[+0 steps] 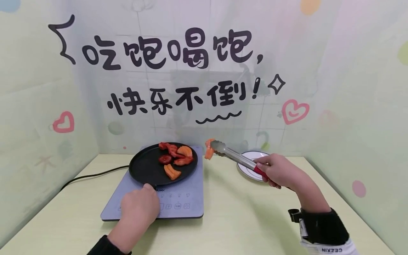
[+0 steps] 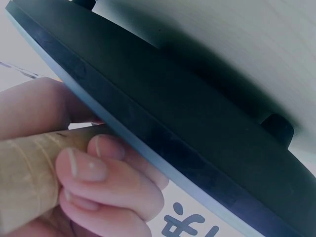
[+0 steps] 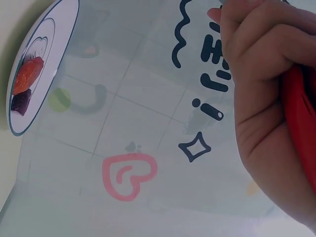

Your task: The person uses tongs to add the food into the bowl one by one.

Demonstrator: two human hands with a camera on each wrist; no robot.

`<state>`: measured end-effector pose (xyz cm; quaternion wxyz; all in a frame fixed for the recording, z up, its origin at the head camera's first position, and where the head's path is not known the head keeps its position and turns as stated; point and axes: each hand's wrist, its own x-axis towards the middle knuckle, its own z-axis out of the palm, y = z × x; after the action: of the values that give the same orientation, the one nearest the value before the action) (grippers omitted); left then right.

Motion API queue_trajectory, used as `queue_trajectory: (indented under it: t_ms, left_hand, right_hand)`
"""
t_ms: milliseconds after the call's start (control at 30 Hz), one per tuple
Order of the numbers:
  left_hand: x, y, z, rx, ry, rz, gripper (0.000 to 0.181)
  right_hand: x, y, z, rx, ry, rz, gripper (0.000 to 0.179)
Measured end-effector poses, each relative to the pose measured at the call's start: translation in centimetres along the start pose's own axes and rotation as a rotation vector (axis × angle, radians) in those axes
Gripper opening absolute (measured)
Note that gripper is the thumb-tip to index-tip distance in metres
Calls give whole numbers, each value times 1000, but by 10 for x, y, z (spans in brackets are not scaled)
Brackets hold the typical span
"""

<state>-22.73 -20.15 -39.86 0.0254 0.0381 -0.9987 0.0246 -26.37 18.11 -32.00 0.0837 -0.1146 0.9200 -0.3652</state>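
My left hand grips the tan handle of a round black frying pan, fingers curled around it beside the cooktop's edge. In the pan lie orange striped pieces, reddish pieces and a round dark-red slice. My right hand holds metal tongs by their red grips. Between the tong tips hangs an orange striped piece of food, in the air to the right of the pan. Behind the right hand is a white plate, partly hidden in the head view.
Under the pan is a flat induction cooktop, its black cord running left. An orange-red piece and a dark purple piece lie on the plate. A printed curtain stands behind the pale table.
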Motion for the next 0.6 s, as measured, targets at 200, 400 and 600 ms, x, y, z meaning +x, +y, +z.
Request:
queue_trajectory:
  t_ms: [200, 400, 600]
  left_hand:
    - [0, 0, -2, 3, 3, -4, 29]
    - [-1, 1, -4, 22, 3, -12, 32]
    - [-2, 2, -2, 45, 8, 5, 36]
  right_hand:
    - [3, -2, 1, 1, 1, -11, 42]
    - [12, -10, 12, 44, 7, -15, 33]
    - [40, -36, 42, 148, -24, -31, 34]
